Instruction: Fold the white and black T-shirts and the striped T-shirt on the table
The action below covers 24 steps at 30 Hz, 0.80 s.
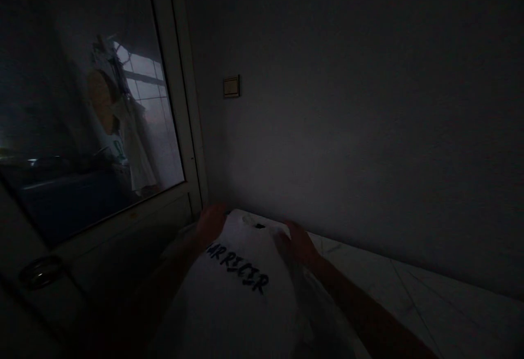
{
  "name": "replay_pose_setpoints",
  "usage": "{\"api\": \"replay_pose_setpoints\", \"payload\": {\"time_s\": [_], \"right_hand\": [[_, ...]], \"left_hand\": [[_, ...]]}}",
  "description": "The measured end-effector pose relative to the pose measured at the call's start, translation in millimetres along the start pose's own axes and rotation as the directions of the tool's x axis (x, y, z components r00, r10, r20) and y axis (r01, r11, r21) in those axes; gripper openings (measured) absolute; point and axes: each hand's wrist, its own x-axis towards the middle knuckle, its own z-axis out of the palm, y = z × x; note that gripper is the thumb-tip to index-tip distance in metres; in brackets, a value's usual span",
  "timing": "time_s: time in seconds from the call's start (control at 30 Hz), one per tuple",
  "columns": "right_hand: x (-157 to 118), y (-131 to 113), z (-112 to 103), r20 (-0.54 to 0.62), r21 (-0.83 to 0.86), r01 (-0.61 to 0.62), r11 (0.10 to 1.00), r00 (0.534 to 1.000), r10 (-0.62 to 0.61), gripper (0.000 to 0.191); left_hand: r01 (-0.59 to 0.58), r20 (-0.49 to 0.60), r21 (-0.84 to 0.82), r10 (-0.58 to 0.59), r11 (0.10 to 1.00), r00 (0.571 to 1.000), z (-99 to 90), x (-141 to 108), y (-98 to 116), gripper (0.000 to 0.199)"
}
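A white, soft-looking piece with black lettering spreads out in front of me, its printed side facing me. Near its top edge is a small dark opening; I cannot tell whether it is a shirt or a bag. My left hand is closed at its upper left corner. At the upper right corner, my right hand has its fingers curled over the edge. The scene is very dark, so the fingertips are hard to make out. Thin, see-through material hangs along the right side.
On the left stands a door with a glass pane and a round metal handle. Hanging things show in the glass. A light switch sits on the grey wall. Pale marbled tiles meet the wall.
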Motion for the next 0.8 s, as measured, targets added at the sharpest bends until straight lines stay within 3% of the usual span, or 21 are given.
{"api": "replay_pose_setpoints", "payload": {"time_s": [0.07, 0.17, 0.23, 0.3, 0.43, 0.6, 0.7, 0.8], "right_hand": [[-41.2, 8.7, 27.9, 0.071, -0.036, 0.178, 0.983, 0.982, -0.175, 0.045], [-110.5, 16.4, 61.7, 0.171, -0.083, 0.280, 0.956, 0.950, -0.263, 0.054], [-144.0, 19.1, 75.7, 0.230, -0.105, 0.255, 0.961, 0.947, -0.226, 0.057], [-160.2, 21.1, 83.1, 0.260, -0.113, 0.217, 0.970, 0.948, -0.182, 0.058], [-155.7, 23.6, 84.1, 0.317, -0.100, 0.179, 0.979, 0.938, -0.139, 0.060], [-146.5, 11.0, 73.5, 0.335, -0.042, 0.152, 0.988, 0.933, -0.129, 0.062], [-159.9, 3.3, 62.1, 0.329, -0.056, 0.115, 0.992, 0.940, -0.091, 0.063], [-194.0, 20.6, 40.1, 0.275, -0.114, 0.119, 0.986, 0.958, -0.084, 0.064]], "left_hand": [[-0.131, 0.107, -0.062, 0.137, 0.990, 0.985, 52.2, -40.9, 11.9, 0.041], [-0.117, 0.221, -0.105, 0.138, 0.988, 0.966, 113.5, -89.0, 13.2, 0.051], [-0.089, 0.192, -0.103, 0.108, 0.991, 0.975, 139.0, -102.3, 7.3, 0.054], [-0.091, 0.129, -0.097, 0.104, 0.991, 0.986, 154.2, -104.0, 0.5, 0.054], [-0.128, 0.089, -0.083, 0.135, 0.988, 0.987, 166.6, -99.4, -8.7, 0.055], [-0.225, 0.097, -0.057, 0.229, 0.973, 0.969, 164.2, -101.9, -15.4, 0.045], [-0.291, 0.107, -0.011, 0.291, 0.957, 0.951, 153.5, -100.9, -19.1, 0.047], [-0.329, 0.058, -0.013, 0.330, 0.944, 0.942, 139.3, -96.1, -16.3, 0.046]]}}
